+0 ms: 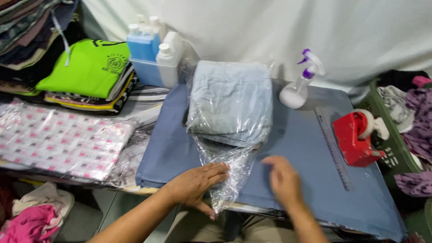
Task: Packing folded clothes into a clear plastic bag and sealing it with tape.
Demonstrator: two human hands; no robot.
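A folded pale blue-grey garment (229, 96) lies inside a clear plastic bag (227, 168) on a blue cloth-covered table (297, 148). The bag's open end trails toward me, crumpled. My left hand (194, 182) lies flat with its fingers on that loose end. My right hand (282, 179) hovers just right of the bag above the blue cloth, blurred, fingers apart and holding nothing.
A red tape dispenser (355, 137) and a metal ruler (334, 148) lie at the right. A purple-topped spray bottle (299, 85) stands behind. Blue and white bottles (153, 51), stacked folded shirts (87, 74) and patterned wrapping sheets (58, 139) are at the left. A green basket of clothes (400, 148) sits far right.
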